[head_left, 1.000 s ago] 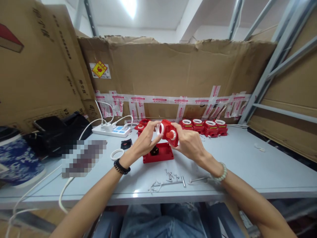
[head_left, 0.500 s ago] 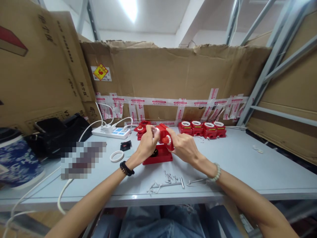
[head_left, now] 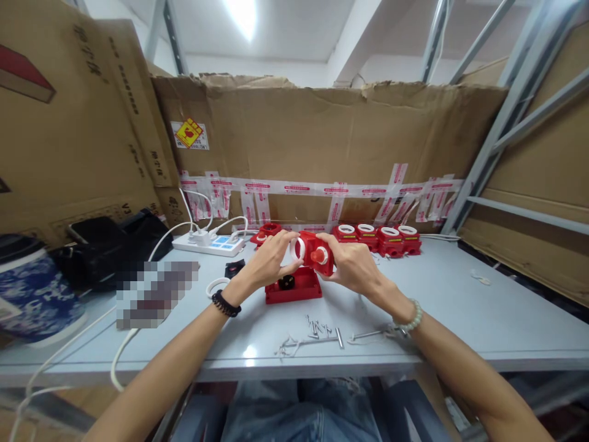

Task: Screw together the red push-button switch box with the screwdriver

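Observation:
Both my hands hold one red plastic housing [head_left: 315,252] with a red knob and a white ring on it, lifted a little above the grey table [head_left: 460,307]. My left hand [head_left: 267,261] grips its left side at the white ring. My right hand [head_left: 352,264] grips its right side. Directly below lies a flat red base plate [head_left: 294,288] with a black part on it. A loose white ring [head_left: 216,286] lies left of my left wrist.
Several finished red housings [head_left: 380,238] stand in a row at the back by the taped cardboard wall. Screws and a metal pin [head_left: 322,331] lie near the front edge. A white power strip [head_left: 209,244], black bag [head_left: 115,236] and blue patterned container [head_left: 37,294] sit left.
The housing went down toward the base plate half a second ago and is now lifted again, turned so the white ring and knob face me. The view shifted slightly.

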`<control>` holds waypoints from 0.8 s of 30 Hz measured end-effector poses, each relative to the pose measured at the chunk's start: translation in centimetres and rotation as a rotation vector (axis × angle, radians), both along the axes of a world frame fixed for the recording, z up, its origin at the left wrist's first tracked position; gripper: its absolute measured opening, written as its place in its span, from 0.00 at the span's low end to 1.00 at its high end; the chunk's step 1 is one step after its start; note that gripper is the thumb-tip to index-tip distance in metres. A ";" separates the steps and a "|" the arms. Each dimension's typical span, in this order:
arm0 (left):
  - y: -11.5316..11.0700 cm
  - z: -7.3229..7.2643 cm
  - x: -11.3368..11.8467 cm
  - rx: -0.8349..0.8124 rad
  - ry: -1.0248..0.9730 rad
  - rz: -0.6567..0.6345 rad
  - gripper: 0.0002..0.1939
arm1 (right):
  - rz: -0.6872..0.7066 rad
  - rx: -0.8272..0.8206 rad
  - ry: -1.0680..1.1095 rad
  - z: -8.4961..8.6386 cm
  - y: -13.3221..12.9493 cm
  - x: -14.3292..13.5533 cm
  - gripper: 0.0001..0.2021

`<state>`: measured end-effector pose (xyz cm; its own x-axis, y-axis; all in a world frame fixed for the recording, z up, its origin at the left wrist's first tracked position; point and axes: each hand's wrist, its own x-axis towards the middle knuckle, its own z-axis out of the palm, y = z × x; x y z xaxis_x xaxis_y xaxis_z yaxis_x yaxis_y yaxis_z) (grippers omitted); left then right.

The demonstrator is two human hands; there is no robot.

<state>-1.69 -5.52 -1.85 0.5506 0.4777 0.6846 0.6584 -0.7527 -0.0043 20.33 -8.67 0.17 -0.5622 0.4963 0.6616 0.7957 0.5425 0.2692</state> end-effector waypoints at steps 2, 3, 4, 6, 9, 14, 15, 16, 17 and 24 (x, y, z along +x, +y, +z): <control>0.6 -0.2 -0.2 0.114 0.041 0.026 0.21 | 0.018 -0.016 0.032 0.3 0.0 0.3 0.29; 0.8 -0.3 -0.1 0.156 0.040 0.029 0.21 | 0.026 -0.025 0.044 0.4 -0.1 0.3 0.29; 1.0 -0.5 0.0 0.182 0.029 0.023 0.20 | 0.030 -0.031 0.051 0.5 -0.1 0.3 0.29; 1.2 -0.9 0.5 0.184 -0.027 0.008 0.20 | 0.025 -0.026 0.045 0.6 -0.2 0.2 0.29; 0.7 -1.3 1.5 0.055 -0.192 0.047 0.18 | -0.009 0.024 0.010 0.3 -0.3 -0.3 0.26; -0.7 -1.1 2.8 -0.353 -0.523 0.108 0.15 | -0.046 0.116 -0.028 -0.7 -0.4 -1.5 0.24; -0.8 -1.0 2.8 -0.409 -0.553 0.123 0.16 | -0.052 0.126 -0.039 -0.9 -0.4 -1.7 0.24; -0.9 -0.9 2.8 -0.456 -0.568 0.147 0.17 | -0.059 0.133 -0.051 -1.0 -0.4 -1.9 0.23; -0.8 -0.8 2.8 -0.502 -0.574 0.175 0.18 | -0.068 0.137 -0.061 -1.2 -0.4 -2.0 0.22; -0.5 -0.3 1.6 -0.504 -0.406 0.224 0.20 | -0.047 0.096 -0.064 -1.0 -0.3 -1.6 0.25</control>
<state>-0.10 -5.98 -2.16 0.1477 0.8647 0.4801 0.6737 -0.4434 0.5912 18.71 -8.92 -0.84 -0.5820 0.4595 0.6709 0.7995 0.4742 0.3688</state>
